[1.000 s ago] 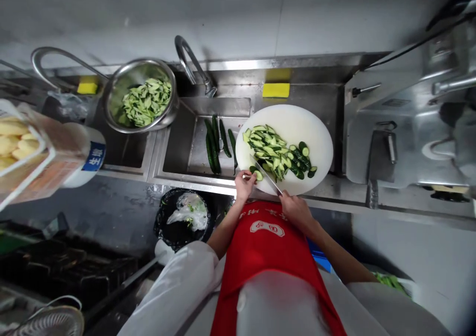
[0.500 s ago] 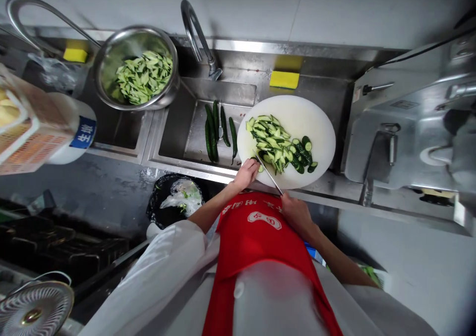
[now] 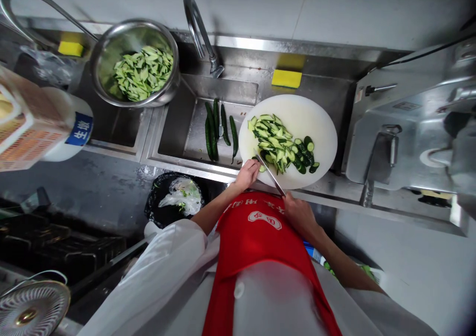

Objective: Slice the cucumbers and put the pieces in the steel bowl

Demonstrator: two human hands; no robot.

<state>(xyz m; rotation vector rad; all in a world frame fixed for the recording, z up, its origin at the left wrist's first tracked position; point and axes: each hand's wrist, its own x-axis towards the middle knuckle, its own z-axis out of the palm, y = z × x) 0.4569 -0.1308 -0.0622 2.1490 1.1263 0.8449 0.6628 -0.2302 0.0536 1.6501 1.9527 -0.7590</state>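
Observation:
My right hand (image 3: 298, 212) is closed round the handle of a knife (image 3: 273, 178), whose blade slants up and left over the near edge of a round white cutting board (image 3: 320, 112). At the board's near left rim, the bent fingers of my left hand (image 3: 248, 173) press on a piece of cucumber, mostly hidden beneath them, beside the blade. Cut cucumber strips (image 3: 273, 140) lie heaped on the board's left half. To their right are several dark green cucumber chunks (image 3: 305, 153). Whole cucumbers (image 3: 211, 130) rest in the sink left of the board.
A steel bowl (image 3: 97, 73) of cut cucumber stands left of the tap (image 3: 203, 33). A yellow sponge (image 3: 286, 78) lies behind the board. Below the sink edge sits a black-lined bin (image 3: 154, 204). A metal machine (image 3: 372, 147) stands on the right.
The view has shifted slightly. Both hands stay at the near left part of the board, and the blade lies at nearly the same slant beside the left fingers.

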